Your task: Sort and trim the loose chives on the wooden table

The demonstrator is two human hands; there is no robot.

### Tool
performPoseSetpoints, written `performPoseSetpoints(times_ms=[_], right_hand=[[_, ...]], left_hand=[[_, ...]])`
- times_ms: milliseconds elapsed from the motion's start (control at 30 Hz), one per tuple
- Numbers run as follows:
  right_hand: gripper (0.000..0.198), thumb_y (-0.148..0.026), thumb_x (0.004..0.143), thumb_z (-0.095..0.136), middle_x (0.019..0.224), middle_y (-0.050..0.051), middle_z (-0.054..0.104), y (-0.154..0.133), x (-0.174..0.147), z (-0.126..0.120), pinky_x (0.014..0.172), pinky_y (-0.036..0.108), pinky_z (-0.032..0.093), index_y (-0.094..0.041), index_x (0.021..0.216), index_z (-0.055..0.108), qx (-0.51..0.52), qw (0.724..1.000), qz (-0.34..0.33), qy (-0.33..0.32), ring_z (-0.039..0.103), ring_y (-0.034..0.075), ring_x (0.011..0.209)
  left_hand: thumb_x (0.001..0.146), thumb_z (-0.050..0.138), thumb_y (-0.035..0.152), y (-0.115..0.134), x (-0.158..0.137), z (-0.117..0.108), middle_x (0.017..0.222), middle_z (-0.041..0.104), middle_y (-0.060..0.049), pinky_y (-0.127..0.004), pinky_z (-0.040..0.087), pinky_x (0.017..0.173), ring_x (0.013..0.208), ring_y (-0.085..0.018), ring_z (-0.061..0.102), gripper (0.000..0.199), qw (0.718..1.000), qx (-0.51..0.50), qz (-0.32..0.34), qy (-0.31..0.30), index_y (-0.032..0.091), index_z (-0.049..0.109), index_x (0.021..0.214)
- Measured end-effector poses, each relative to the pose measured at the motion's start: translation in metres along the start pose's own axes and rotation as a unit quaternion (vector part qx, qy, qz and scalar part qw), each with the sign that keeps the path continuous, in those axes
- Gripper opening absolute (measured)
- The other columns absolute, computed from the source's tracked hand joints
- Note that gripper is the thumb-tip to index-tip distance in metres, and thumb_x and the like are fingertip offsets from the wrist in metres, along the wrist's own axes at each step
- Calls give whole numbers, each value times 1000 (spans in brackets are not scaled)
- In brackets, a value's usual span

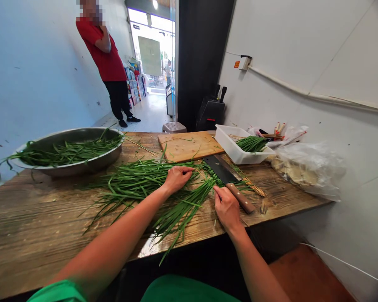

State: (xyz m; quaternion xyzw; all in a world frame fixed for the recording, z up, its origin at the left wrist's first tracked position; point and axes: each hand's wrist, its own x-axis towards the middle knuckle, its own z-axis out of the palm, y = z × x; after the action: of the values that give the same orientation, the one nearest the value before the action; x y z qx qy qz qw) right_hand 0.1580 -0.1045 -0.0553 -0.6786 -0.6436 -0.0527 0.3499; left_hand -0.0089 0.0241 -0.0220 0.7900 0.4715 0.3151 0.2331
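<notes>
Long green garlic chives (138,178) lie in a loose pile on the wooden table, with a second bunch (182,209) spread toward the front edge. My left hand (178,178) is over the pile, thumb and index finger pinched together; what sits between them is too small to make out. Closer to me, my right hand (227,205) is closed beside the cut ends of the front bunch. A thin bamboo skewer (245,222) sticks out from under its wrist side and seems held in it. Just right of that hand lies a cleaver (222,172) with a wooden handle.
A metal basin (113,157) of chives stands at left. Behind the pile is a cutting board (189,144). At right are loose skewers (255,187), a white plastic tub (236,151) with skewered chives, and a clear bag (305,167). A person in red (103,54) stands beyond.
</notes>
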Motion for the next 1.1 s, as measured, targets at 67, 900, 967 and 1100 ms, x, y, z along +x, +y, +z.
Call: performPoseSetpoints(times_ms=[67, 900, 967, 1100], right_hand=[[28, -17, 85, 39, 79, 4, 61, 0, 0, 0, 66, 22, 42, -19, 100, 63, 0, 1000, -2, 3, 57, 14, 74], [29, -17, 86, 37, 80, 5, 62, 0, 0, 2, 67, 23, 42, -18, 101, 62, 19, 999, -26, 7, 57, 15, 73], [29, -18, 86, 38, 80, 5, 62, 0, 0, 2, 67, 23, 42, -18, 101, 62, 17, 999, -28, 7, 57, 15, 73], [29, -18, 86, 38, 82, 4, 62, -1, 0, 0, 68, 22, 42, -19, 101, 62, 16, 1000, -25, 2, 58, 14, 75]], left_hand=[[72, 51, 30, 2, -1, 0, 74, 69, -1, -21, 41, 62, 65, -13, 57, 30, 1000, -5, 0, -1, 22, 69, 94], [70, 54, 36, 6, -1, 7, 78, 70, -2, -22, 45, 65, 73, -16, 62, 25, 994, -83, -50, 60, 19, 70, 79], [70, 54, 35, 6, -1, 7, 77, 70, -2, -22, 45, 64, 71, -15, 62, 25, 993, -89, -50, 66, 17, 70, 78], [69, 54, 33, 5, 0, 8, 76, 70, -3, -22, 45, 63, 69, -15, 62, 25, 991, -99, -51, 70, 16, 70, 79]])
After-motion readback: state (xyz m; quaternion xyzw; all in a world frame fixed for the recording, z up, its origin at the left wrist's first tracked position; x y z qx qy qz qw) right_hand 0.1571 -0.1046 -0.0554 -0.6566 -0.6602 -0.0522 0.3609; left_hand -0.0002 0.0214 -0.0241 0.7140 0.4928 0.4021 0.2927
